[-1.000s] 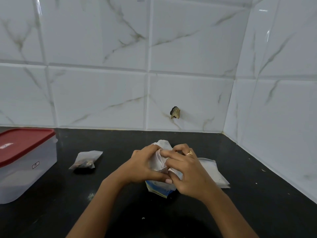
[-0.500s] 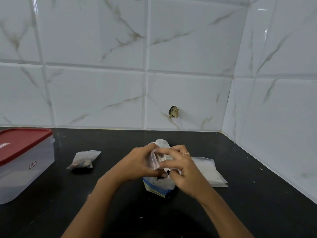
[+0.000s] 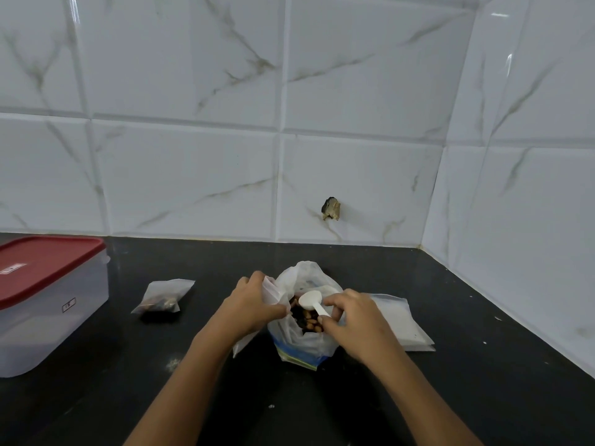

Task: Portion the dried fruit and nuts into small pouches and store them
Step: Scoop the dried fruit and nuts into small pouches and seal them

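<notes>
You're pinching the scoop (image 3: 310, 300) handle in your right hand (image 3: 357, 320), bowl pointing away over the fruit and nuts (image 3: 306, 318) just beneath, while your left hand (image 3: 251, 304) is gripping the empty pouch (image 3: 273, 289) alongside.

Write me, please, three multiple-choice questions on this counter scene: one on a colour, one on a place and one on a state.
1. What colour is the container's lid? A) blue B) red C) white
2. Where does the filled pouch lie? A) left of the open bag B) inside the container C) on the lid
3. What is the right hand doing? A) lying open and idle B) gripping a white scoop C) gripping the filled pouch
Answers: 1B, a red top; 2A, it lies on the counter between container and bag; 3B, fingers pinch its handle.
</notes>
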